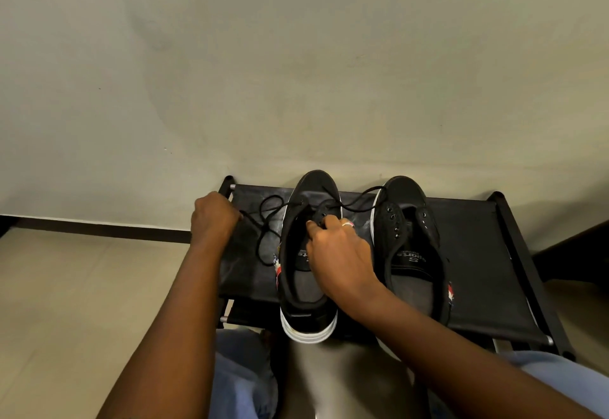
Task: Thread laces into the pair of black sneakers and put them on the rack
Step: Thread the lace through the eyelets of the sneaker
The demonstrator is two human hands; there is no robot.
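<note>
While both sneakers are sitting toe-to-wall on the rack (468,254), I'm lacing the left sneaker (304,254) first. Only one view, head cam, so everything's coming from that.

Left hand (214,217) is curling closed around one lace end, pulling it out sideways over the rack's left part. Lace (268,221) is looping loose on the fabric between that hand and the sneaker. Right hand (339,254) is reaching into the sneaker's throat, fingertips pinching at an eyelet on the right flap; can't tell if it's holding the lace tip or just the flap. The other lace end is trailing toward the right sneaker (412,247), which is showing bare eyelets, no lace in it.

For this step, I'm judging: keep the flap pinned with the right hand so the eyelet is staying open, draw slack evenly with the left, don't let the loop knot. Early stage, only lowest eyelets done.
</note>
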